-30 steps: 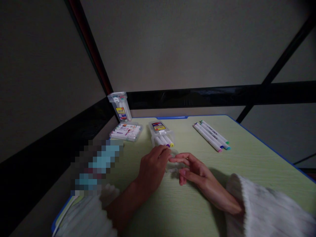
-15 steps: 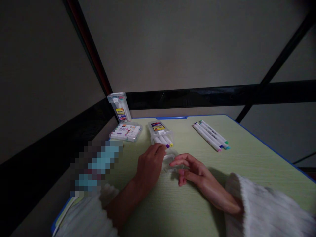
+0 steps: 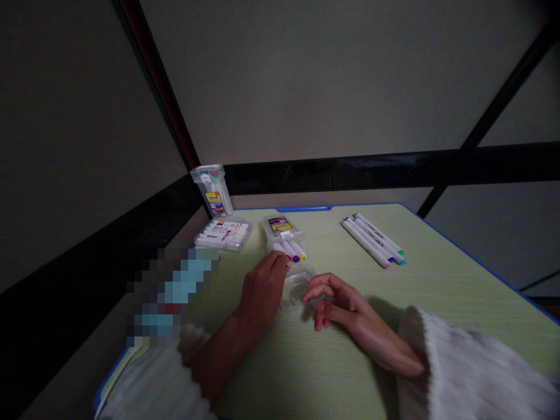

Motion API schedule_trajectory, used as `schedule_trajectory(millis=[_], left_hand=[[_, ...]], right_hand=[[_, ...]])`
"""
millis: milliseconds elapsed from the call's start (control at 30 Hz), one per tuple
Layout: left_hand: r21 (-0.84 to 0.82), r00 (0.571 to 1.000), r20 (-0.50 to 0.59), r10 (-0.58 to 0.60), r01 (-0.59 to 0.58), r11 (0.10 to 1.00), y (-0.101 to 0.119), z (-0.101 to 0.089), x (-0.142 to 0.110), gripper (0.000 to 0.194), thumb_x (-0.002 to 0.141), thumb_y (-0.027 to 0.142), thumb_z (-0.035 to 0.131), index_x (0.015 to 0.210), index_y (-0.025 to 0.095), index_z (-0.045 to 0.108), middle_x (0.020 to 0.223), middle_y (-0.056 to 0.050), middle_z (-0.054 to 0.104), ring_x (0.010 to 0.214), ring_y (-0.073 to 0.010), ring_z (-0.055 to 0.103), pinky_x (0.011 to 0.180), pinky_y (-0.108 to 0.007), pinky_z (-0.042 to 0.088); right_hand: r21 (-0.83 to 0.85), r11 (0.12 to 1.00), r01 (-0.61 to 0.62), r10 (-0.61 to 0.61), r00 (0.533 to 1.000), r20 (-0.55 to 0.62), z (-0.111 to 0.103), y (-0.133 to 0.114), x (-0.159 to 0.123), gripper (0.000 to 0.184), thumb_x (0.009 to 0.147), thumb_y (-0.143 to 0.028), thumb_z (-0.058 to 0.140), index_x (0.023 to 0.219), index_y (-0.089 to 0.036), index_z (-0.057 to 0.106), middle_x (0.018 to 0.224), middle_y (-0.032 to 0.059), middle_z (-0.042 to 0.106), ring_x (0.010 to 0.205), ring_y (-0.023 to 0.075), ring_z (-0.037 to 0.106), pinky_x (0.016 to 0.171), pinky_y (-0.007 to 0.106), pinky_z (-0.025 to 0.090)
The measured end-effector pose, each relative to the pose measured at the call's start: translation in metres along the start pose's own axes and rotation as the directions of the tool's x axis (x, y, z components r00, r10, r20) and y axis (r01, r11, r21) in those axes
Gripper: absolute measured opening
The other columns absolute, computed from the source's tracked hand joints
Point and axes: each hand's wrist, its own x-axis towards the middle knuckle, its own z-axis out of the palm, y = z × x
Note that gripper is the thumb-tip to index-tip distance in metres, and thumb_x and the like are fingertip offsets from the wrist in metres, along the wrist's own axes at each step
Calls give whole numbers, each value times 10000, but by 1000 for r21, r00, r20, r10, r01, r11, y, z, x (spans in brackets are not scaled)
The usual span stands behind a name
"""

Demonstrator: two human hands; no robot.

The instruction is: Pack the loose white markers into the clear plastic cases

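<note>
A clear plastic marker case point(image 3: 280, 227) lies on the table with its mouth toward me and its clear lid point(image 3: 300, 286) open in front. White markers point(image 3: 286, 248) inside show red, purple and yellow caps at the mouth. My left hand point(image 3: 262, 286) is at the mouth's left side, fingers curled together beside the red cap. Its fingertips are partly hidden, so what they grip does not show. To the right of the lid, my right hand point(image 3: 343, 303) hovers with bent fingers apart and nothing in it, fingertips close to the lid's edge.
Several loose white markers point(image 3: 374, 240) lie side by side at the right. At the back left stand an upright marker case point(image 3: 214, 192) and a flat marker case point(image 3: 224, 233). A blurred-out patch point(image 3: 175, 294) covers the table's left edge. Walls rise behind and left.
My left hand has shifted slightly left along the case mouth, uncovering the red cap and more of the lid. My right hand has barely moved. The loose markers stay put.
</note>
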Motion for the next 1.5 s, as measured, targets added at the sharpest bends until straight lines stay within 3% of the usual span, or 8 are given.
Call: schedule_trajectory(millis=[267,800,1500], left_hand=[[101,1000,13,-25,24,995,1,-2,0,69,817,79,503,828,128,550,870,-39,547,711,-144,581,644,-257,492],[199,986,122,-114,89,976,1,-6,3,89,832,105,505,832,154,579,866,-23,584,730,-142,588,620,-226,447],[159,992,56,-115,105,982,4,-8,2,125,824,146,514,897,188,606,919,-12,662,763,-149,622,636,-232,457]], right_hand=[[-10,1000,3,-3,1000,25,1,0,-1,200,731,-225,548,906,-198,454,851,9,556,549,89,525,543,264,370],[-19,1000,-7,8,999,32,0,-1,-1,189,693,-171,523,868,-197,456,784,-12,536,548,90,507,537,255,360],[-20,1000,-5,6,999,37,-1,1,0,175,708,-211,563,852,-195,467,756,-18,531,540,87,500,521,244,360]])
